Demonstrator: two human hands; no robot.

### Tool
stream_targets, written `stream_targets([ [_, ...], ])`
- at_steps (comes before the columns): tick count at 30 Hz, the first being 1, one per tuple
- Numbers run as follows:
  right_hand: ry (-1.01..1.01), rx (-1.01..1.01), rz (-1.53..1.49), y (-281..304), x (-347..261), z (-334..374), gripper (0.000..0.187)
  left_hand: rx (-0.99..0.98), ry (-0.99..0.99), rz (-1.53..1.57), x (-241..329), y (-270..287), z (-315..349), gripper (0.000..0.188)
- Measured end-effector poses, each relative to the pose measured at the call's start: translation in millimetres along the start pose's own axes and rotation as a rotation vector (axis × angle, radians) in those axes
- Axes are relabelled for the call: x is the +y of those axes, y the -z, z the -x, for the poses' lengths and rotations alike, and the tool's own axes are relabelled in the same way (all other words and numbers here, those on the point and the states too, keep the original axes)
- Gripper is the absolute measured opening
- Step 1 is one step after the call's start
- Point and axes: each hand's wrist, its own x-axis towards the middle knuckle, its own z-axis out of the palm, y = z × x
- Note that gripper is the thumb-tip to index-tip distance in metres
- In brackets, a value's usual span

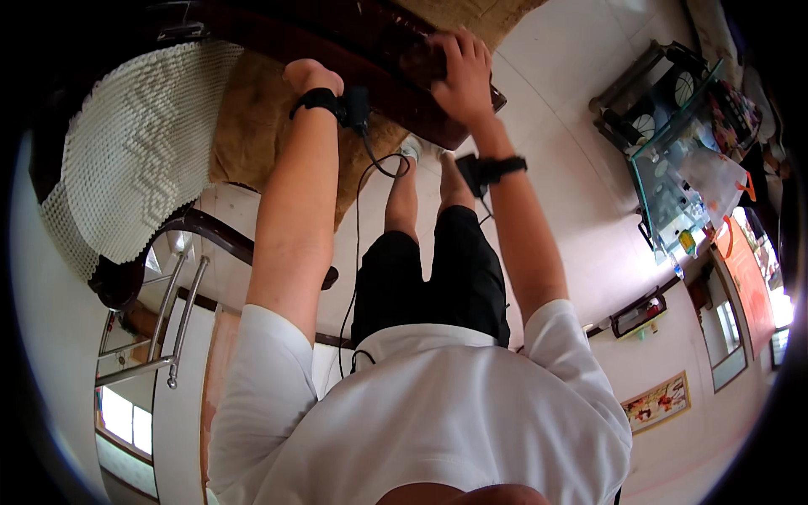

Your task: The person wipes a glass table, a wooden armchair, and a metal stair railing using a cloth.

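Observation:
Dark red-brown polished wood (370, 50), part of a piece of furniture, spans the top of the head view. My left hand (313, 77) is at its near edge, bent at the wrist so that its fingers are hidden. Farther right, my right hand (465, 80) lies over the wood near its right end, fingers stretched and apart. Beside those fingers is a blurred brownish patch; whether it is a thing or a reflection I cannot make out. Black straps with small boxes circle both wrists, and a black cable (358, 219) hangs from the left one.
On the left, a white beaded cover (143, 151) drapes a dark wooden chair with a curved armrest (210, 227). Brown fabric (252, 118) lies under my left arm. A metal rail frame (181, 311) stands lower left. To the right is a glass-topped table (665, 168) with bags and bottles.

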Motion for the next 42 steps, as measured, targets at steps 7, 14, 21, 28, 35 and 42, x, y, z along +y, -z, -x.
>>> stream_targets([
  [7,0.189,0.082,-0.339,17,8,-34,0.043,-0.075,-0.245,-0.465,7,0,-19,0.06],
  [14,0.134,0.365,-0.019,2,42,76,0.05,-0.511,-0.395,0.309,-43,23,-9,0.082],
  [21,-0.255,-0.195,0.021,-33,100,234,0.051,-0.658,-0.518,-0.018,-167,37,62,0.091],
  [28,-0.184,0.178,-0.226,0,28,191,0.056,-0.922,-0.527,-0.256,-253,66,48,0.058],
  [35,-0.105,0.07,-0.245,-30,27,193,0.074,-0.961,-0.414,-0.135,-277,87,87,0.052],
  [42,-0.191,-0.586,0.058,17,116,257,0.062,-1.017,-0.36,-0.167,-323,162,71,0.042],
])
